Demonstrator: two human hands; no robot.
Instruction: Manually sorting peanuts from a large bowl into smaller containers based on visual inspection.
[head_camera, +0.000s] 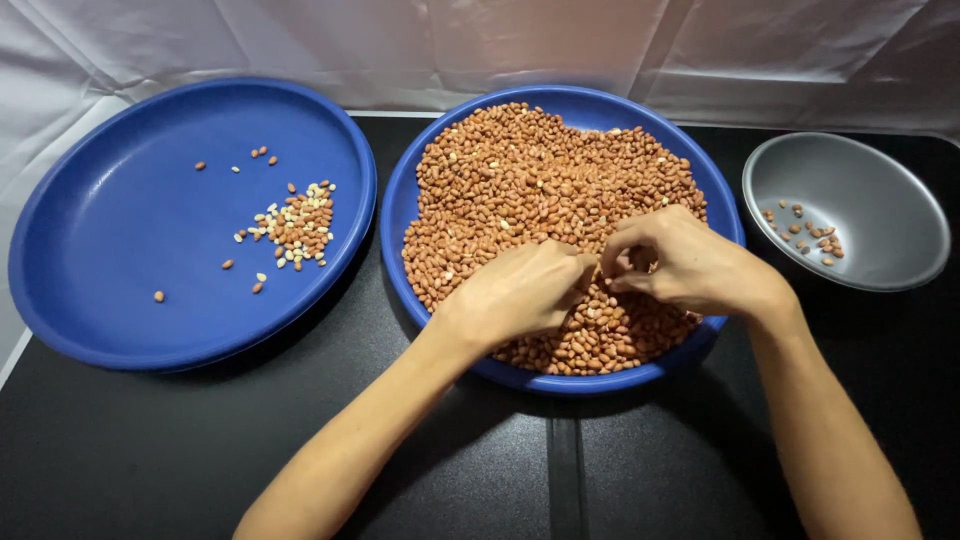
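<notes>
A blue plate in the middle holds a deep heap of brown-red peanuts. Both my hands rest on the near part of that heap. My left hand is curled, its fingertips pinched together in the peanuts. Facing it, fingertip to fingertip, is my right hand, with fingers bent and closed around a few peanuts. What exactly each hand pinches is hidden by the fingers.
A larger blue plate on the left carries a small pile of peanuts and pale pieces. A grey metal bowl at the right holds a few peanuts. Everything stands on a black table; white cloth hangs behind.
</notes>
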